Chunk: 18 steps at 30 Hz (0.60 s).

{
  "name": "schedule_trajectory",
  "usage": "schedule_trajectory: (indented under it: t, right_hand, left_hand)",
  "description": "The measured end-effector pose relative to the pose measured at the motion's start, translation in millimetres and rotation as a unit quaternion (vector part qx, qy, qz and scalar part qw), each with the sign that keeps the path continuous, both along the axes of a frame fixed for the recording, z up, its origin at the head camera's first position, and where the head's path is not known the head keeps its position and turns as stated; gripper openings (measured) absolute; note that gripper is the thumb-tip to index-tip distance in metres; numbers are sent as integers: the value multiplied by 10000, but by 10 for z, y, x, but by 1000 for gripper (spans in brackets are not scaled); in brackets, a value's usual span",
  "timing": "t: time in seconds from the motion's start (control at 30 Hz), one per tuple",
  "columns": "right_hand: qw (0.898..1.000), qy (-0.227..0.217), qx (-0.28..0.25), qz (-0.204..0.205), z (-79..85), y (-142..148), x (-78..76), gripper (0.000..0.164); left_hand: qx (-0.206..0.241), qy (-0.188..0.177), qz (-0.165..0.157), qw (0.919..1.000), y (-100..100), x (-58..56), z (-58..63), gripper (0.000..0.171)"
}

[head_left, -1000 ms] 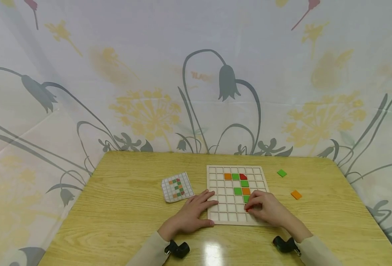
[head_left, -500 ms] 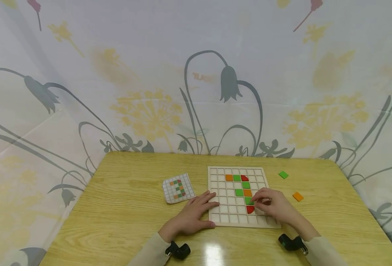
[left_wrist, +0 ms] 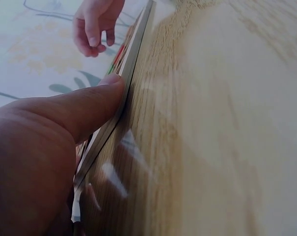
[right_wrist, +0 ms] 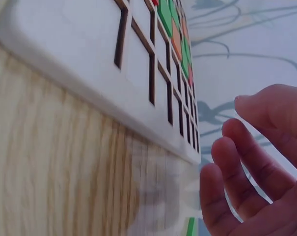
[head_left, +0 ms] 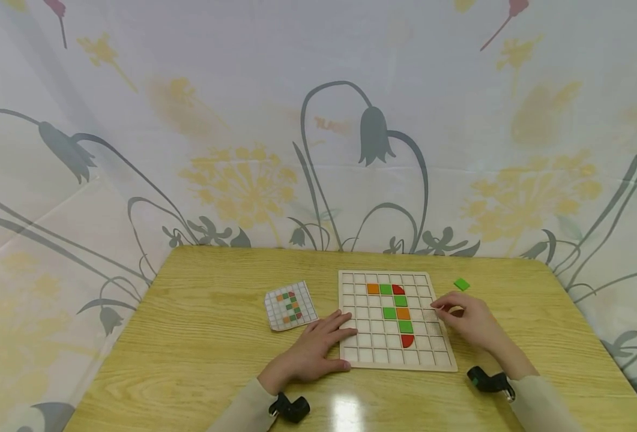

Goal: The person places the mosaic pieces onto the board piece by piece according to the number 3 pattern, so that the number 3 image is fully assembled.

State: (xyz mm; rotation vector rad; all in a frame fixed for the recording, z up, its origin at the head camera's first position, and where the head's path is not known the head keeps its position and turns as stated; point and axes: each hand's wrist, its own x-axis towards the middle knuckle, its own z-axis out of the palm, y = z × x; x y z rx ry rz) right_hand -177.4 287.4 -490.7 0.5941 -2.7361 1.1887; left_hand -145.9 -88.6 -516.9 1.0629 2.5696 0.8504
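Observation:
A pale gridded board (head_left: 426, 360) lies on the table, with green, orange and rounded red tiles set in some of its squares. At its lower end sits a red tile (head_left: 407, 341), just below a green tile (head_left: 406, 326). My left hand (head_left: 315, 348) rests on the board's left edge with fingers spread, and its thumb (left_wrist: 96, 105) lies along the near edge. My right hand (head_left: 466, 318) hovers by the board's right edge, fingers loosely bent and holding nothing. In the right wrist view, daylight shows between that hand's thumb and fingers.
Left of the board lies a card (head_left: 290, 306) printed with a grid and coloured squares. A loose green tile (head_left: 461, 284) lies on the table (head_left: 188, 336) beyond my right hand. Patterned cloth (head_left: 242, 120) hangs behind the table.
My right hand has let go of the red tile, now lying in its square, and moved right, off the tiles. The loose orange tile is now hidden behind it. The left hand stays put.

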Motion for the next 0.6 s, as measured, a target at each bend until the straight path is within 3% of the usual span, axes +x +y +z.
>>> schedule_trajectory:
  t: [0.4, 0.6]
  right_hand:
    - [9930, 667, 337, -915, 25, 216, -112, 22]
    - [9908, 390, 316, -1254, 34, 279, -153, 30]
  left_hand:
    - [23, -28, 6, 10000, 2, 11, 5, 64]
    - [36, 12, -33, 10000, 3, 12, 14, 63]
